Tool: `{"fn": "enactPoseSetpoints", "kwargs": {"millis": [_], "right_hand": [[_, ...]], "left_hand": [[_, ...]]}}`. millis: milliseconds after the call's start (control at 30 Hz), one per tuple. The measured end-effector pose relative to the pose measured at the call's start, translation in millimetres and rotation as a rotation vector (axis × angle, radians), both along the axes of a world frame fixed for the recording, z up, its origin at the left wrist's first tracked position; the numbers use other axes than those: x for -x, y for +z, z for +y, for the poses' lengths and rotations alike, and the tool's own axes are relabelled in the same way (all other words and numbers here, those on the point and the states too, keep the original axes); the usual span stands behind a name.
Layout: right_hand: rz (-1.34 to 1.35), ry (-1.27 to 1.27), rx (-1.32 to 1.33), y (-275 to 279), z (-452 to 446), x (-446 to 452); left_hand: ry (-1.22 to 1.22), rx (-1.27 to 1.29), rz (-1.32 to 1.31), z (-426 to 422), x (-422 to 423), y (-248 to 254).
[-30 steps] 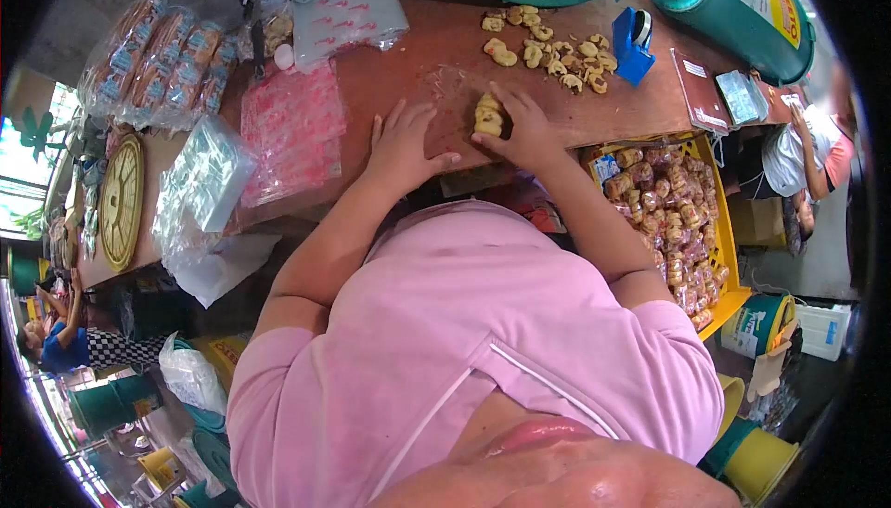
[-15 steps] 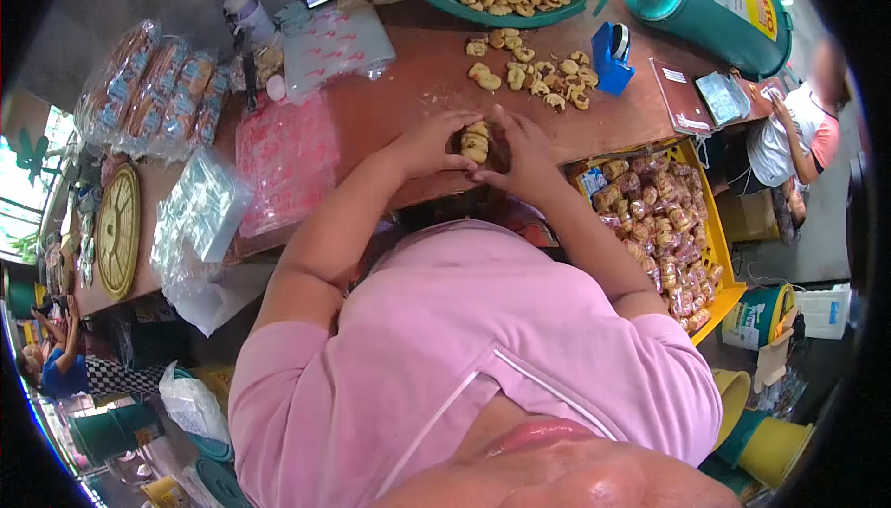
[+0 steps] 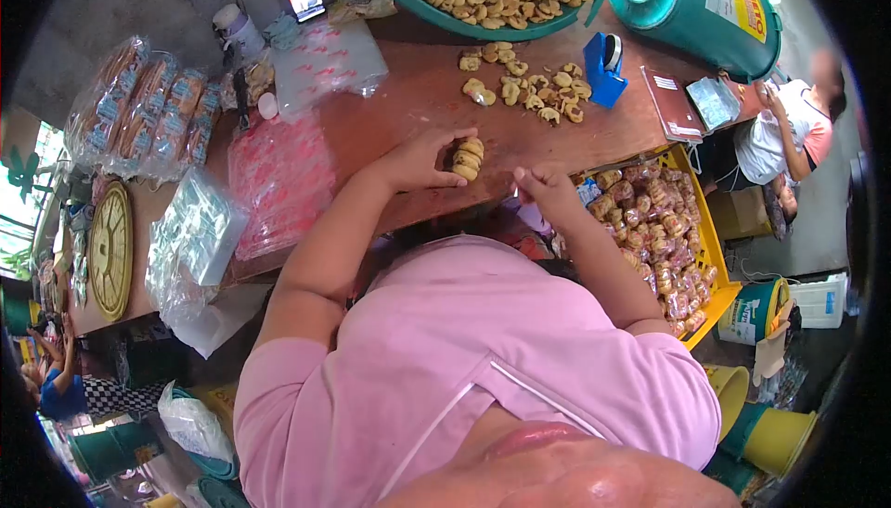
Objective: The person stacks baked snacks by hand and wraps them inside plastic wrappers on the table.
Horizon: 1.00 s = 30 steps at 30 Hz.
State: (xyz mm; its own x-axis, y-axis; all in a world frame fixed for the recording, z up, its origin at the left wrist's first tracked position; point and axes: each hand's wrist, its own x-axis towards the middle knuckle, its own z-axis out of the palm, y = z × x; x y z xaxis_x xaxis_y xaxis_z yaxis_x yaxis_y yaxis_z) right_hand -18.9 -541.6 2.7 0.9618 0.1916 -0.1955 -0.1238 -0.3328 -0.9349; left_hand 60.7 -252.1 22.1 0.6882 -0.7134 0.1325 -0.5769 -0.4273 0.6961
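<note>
A short row of golden-brown cookies [image 3: 468, 159] rests at the front of the brown table, pressed together side by side. My left hand [image 3: 429, 157] is curled round its left side, thumb at the near end and fingers at the far end. To the right, apart from the row, my right hand [image 3: 549, 194] is closed with its fingers curled in. Something small and pale shows at its fingertips, too small to name. Beyond both hands lies a scatter of loose cookies [image 3: 541, 90]. A blue tape dispenser [image 3: 605, 77] stands to their right.
A green basin [image 3: 501, 29] of cookies stands at the back, beside a green lidded drum [image 3: 687, 7]. Wrapped cookie packs fill a yellow crate [image 3: 721, 299] at right. Printed plastic sheets [image 3: 283, 179] and bagged packs [image 3: 139, 118] lie left. Another person [image 3: 780, 137] sits at right.
My right hand has come off the cookie row and moved right and towards me, its fingers closing. My left hand stays on the row, which has shifted slightly towards me.
</note>
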Motion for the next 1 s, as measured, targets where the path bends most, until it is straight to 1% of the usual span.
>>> {"fn": "enactPoseSetpoints", "kwargs": {"millis": [67,133,167,233,267,333,367,433,533,567,633,667,767,867,933,1000], "right_hand": [[-0.113,-0.001,-0.047,2,5,-13],[-0.218,0.003,-0.079,9,22,-21],[-0.196,0.010,-0.063,11,27,-25],[-0.149,0.027,-0.034,13,37,-32],[-0.173,0.014,0.000,9,41,-37],[-0.224,-0.013,0.069,-1,47,-44],[-0.239,-0.022,0.038,-5,50,-44],[-0.269,-0.040,-0.021,-6,61,-40],[-0.718,0.063,0.263,5,67,-30],[-0.792,0.121,0.291,11,66,-27],[-0.941,0.240,0.347,20,66,-21],[-0.970,0.242,0.387,19,66,-20],[-1.028,0.254,0.491,18,69,-18],[-1.029,0.287,0.579,17,72,-19],[-1.032,0.326,0.654,19,74,-22],[-1.002,0.338,0.654,19,77,-27]], "left_hand": [[-0.024,0.105,0.096,1,-6,-10],[-0.033,0.104,0.164,0,-5,-9],[-0.036,0.103,0.198,1,-5,-9],[-0.072,0.101,0.121,2,-8,-10],[-0.091,0.099,0.083,2,-8,-11],[-0.061,0.057,0.160,2,-4,2],[-0.047,0.036,0.196,1,-3,7],[-0.058,0.049,0.238,3,-7,-1],[-0.066,0.072,0.310,2,-5,2],[-0.067,0.080,0.336,1,-4,4],[-0.109,0.126,0.186,4,-11,-11],[-0.129,0.148,0.112,5,-14,-18],[-0.132,0.251,0.325,4,-14,-25],[-0.117,0.126,0.112,3,-9,-6],[-0.076,0.059,0.075,5,-6,-2],[-0.045,0.023,0.061,7,-6,0]]}}
